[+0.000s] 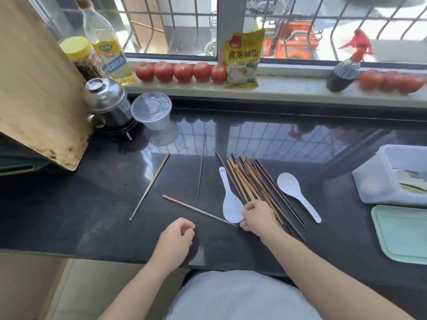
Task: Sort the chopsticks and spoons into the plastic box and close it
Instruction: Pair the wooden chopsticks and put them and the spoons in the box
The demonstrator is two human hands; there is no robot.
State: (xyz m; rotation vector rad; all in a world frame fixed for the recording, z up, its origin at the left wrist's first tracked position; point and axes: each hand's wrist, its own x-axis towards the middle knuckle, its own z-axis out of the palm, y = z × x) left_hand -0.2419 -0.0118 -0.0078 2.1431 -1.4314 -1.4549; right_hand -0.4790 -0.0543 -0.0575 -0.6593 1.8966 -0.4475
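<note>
A bundle of several wooden chopsticks (254,181) lies fanned on the dark countertop. My right hand (258,215) rests on the bundle's near end, fingers curled over it. One white spoon (230,202) lies just left of that hand, another white spoon (295,192) to the right of the bundle. Three loose chopsticks lie further left: a pale chopstick (198,210), a dark chopstick (201,166) and a brown chopstick (150,185). My left hand (178,236) hovers loosely curled and empty near the counter's front edge. The open plastic box (379,181) stands at the right, with utensils inside. Its green lid (402,234) lies in front of it.
A wooden cutting board (39,84) leans at the left beside a steel pot (106,100) and a clear plastic cup (152,112). The windowsill holds tomatoes (180,71), an oil bottle (106,42), a yellow packet (243,58) and a spray bottle (346,68).
</note>
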